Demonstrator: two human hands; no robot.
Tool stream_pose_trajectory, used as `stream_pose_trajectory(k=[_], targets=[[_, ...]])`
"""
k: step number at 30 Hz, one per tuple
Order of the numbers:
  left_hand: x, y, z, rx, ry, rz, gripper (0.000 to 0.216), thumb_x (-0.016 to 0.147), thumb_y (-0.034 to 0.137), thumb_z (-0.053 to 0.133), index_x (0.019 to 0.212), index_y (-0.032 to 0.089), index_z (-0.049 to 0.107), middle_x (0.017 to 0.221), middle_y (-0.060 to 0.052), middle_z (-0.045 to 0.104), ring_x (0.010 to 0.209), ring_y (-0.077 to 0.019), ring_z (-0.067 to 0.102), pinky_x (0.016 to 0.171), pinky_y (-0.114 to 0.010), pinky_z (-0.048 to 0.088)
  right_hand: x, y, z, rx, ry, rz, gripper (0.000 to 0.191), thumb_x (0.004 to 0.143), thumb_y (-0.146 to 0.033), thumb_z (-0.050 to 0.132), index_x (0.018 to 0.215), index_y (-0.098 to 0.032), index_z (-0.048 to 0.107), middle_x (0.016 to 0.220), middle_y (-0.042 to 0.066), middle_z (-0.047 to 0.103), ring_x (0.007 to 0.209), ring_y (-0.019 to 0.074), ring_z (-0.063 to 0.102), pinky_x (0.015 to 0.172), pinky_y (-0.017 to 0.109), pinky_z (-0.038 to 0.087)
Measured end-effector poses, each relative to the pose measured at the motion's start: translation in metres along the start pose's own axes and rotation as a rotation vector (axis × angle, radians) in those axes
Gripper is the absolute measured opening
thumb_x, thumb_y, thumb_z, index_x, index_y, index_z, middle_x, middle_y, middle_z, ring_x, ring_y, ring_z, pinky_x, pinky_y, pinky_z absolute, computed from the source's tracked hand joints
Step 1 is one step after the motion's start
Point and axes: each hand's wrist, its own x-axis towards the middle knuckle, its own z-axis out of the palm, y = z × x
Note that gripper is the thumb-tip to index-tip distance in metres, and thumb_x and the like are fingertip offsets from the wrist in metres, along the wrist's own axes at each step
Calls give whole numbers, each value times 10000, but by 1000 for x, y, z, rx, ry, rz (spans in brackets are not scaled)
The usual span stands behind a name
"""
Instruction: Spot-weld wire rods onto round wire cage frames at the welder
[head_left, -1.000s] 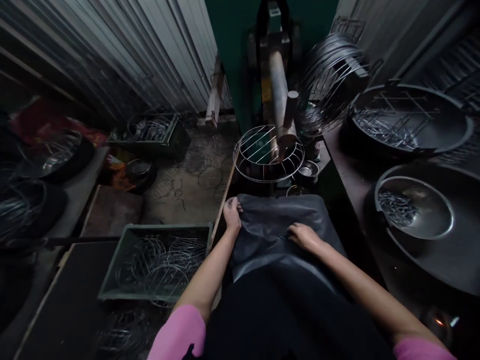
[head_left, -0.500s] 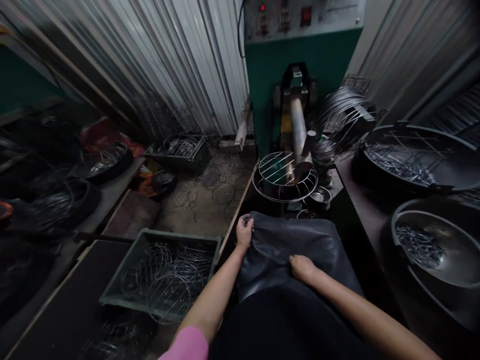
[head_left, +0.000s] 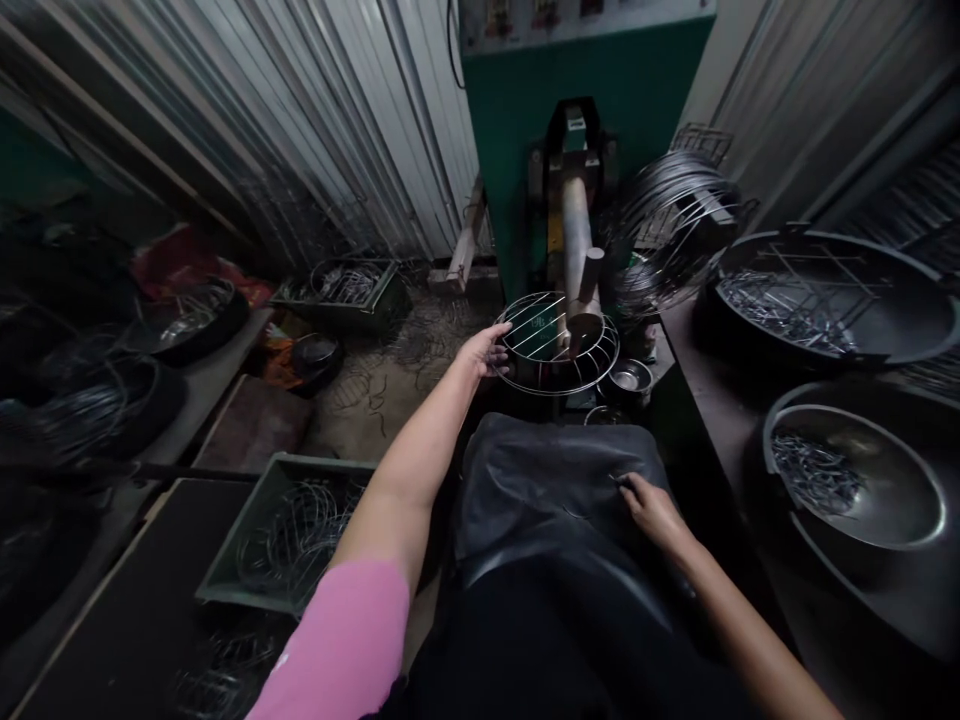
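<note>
The person's left hand [head_left: 484, 350] is reaching forward with its fingers spread loosely against the near rim of the round wire rack [head_left: 556, 340], touching it rather than gripping it, while the right hand [head_left: 651, 503] is lying on the dark apron [head_left: 559, 480] over the lap, its fingers curled around what looks like a small piece of wire, though that is too dim to tell for sure. The rack is sitting under the metal arm [head_left: 576, 235] of the green machine [head_left: 592, 70], right where the round tip is pressing down, so the likely trouble is a fingertip straying beneath that tip, or the rack tilting and slipping off its seat because only one side is being steadied. Cut wire ends on the rim could also be scratching the open palm. To the right, a steel bowl [head_left: 892, 470] is holding a heap of short wire pieces, and the large dark pan [head_left: 915, 300] behind it is holding more of them beneath a wire grid. At lower left, a green crate [head_left: 247, 570] is holding loose wire rings, and a second crate [head_left: 375, 300] farther back is holding a similar tangle.
</note>
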Motion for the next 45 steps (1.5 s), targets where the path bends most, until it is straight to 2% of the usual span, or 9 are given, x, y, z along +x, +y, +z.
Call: stream_pose_trajectory(k=[3,8,14,21,25,30,33,39,45], targets=[[0,4,8,-28,-16,-64,310,615,333,736,654,169,477,550,35,435,449,-80,431,490,-255,442,2,6,2,-17,21,40,216,788,-255,411,915,-213,581,788,50,662,768,205,634,709,291,454],[-7,-6,7,-160,-7,-48,362,619,310,709,568,183,373,454,84,304,339,-30,257,356,-170,276,12,5,0,63,133,140,262,768,-249,427,986,-182,555,848,76,663,797,204,630,737,304,461],[-15,-18,6,-238,24,38,374,599,309,697,559,188,345,435,108,248,320,-7,169,326,-149,193,9,-1,-3,340,133,203,274,739,-368,473,928,-182,541,607,-2,616,505,165,572,545,280,456],[-25,-26,9,-310,130,128,332,545,287,707,599,182,396,442,118,256,315,-2,168,314,-152,160,4,6,-3,181,163,49,219,698,-367,515,831,-216,600,711,29,666,689,213,630,659,313,464],[-33,-29,11,-320,167,199,358,517,303,717,600,189,388,445,114,279,317,-9,193,315,-169,172,12,-25,-16,333,218,85,232,706,-414,519,808,-206,545,588,-6,596,521,169,556,518,280,444],[-45,-38,17,-356,136,257,392,498,310,712,581,202,344,433,125,212,322,-9,170,324,-177,159,39,-105,-35,743,289,-134,328,781,-456,537,951,-176,543,836,66,659,688,170,627,660,305,506],[-50,-41,21,-371,118,271,377,498,314,704,597,203,358,431,126,225,322,-11,171,324,-177,165,62,-132,-34,770,291,-207,320,775,-468,542,911,-179,560,846,71,666,684,176,632,641,311,516],[-52,-39,26,-368,124,312,416,491,323,723,648,206,357,437,134,254,324,-10,192,332,-165,171,88,-129,-27,482,315,-236,285,764,-433,522,851,-179,618,740,54,674,624,180,615,571,284,490],[-47,-39,26,-396,134,313,413,505,324,719,658,210,353,426,139,239,324,-14,186,328,-167,167,92,-133,-35,503,284,-189,289,759,-421,512,878,-178,613,649,39,661,520,172,585,474,265,439]])
